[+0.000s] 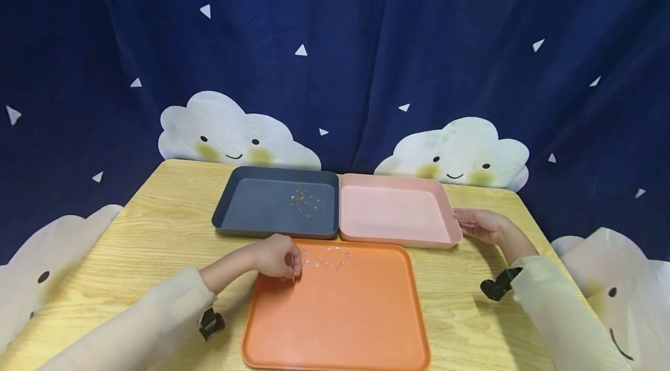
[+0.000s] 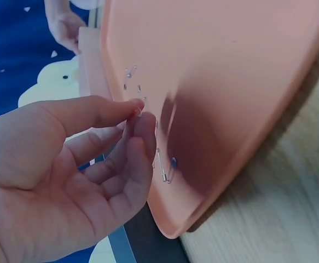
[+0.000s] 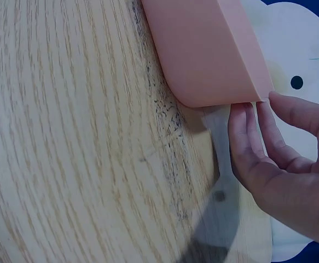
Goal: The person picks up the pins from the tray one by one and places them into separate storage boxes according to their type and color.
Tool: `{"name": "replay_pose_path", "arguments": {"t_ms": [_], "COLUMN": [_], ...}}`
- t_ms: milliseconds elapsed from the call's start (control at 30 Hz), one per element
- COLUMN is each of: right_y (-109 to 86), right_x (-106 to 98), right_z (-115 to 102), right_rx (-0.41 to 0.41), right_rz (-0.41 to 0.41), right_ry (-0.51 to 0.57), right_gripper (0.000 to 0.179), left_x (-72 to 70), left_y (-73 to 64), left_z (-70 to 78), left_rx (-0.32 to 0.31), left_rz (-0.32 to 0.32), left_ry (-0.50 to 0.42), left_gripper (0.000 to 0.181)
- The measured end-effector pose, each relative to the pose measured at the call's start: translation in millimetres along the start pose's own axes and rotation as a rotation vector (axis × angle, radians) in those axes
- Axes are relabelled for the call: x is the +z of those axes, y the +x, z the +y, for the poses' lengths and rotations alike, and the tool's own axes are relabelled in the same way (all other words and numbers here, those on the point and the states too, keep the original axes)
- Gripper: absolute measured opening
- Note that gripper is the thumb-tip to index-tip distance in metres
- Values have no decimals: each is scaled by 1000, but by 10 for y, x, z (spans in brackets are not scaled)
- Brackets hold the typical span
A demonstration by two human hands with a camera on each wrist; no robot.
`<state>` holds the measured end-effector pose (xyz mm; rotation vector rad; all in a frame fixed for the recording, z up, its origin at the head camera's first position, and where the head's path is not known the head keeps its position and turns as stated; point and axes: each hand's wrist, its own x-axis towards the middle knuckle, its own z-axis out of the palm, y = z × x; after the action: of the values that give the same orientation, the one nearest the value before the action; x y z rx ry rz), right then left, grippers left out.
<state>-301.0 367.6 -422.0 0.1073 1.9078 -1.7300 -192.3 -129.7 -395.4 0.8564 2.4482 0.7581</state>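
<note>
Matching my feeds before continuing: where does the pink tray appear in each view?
Head: pink tray right of centre, behind the orange tray.
Left wrist: pink tray, narrow strip, upper left.
Right wrist: pink tray, top, centre-right.
Shared landmark: right hand at its edge.

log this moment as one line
left hand: pinches small pin over orange tray | right hand: touches pink tray side | more pins: in orange tray | yellow bits: in dark tray

At mid-frame, the left tray [image 1: 256,208], with bits [image 1: 300,198] in it, adjoins the right tray [image 1: 392,207]; before them, lower centre, lies the front tray [image 1: 340,313], pins [image 1: 323,262] on it beside my left hand [image 1: 274,256].
</note>
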Motion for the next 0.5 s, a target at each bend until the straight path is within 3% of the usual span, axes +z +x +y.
{"name": "replay_pose_path", "arguments": {"t_ms": [200,367,500], "right_y": [3,22,25], "right_x": [1,0,11], "right_z": [22,25,27], "right_rx": [1,-1,0], "right_rz": [34,55,61], "right_ry": [-37,-61,-62], "right_gripper": [53,53,54], "left_x": [-43,-78,-106], "left_y": [106,221,304], "left_z": [6,-25,-34], "left_rx": [-75,-136,-197], "left_rz": [-55,-41,-16], "left_ry": [-203,-389,-473], "left_gripper": [12,16,16]}}
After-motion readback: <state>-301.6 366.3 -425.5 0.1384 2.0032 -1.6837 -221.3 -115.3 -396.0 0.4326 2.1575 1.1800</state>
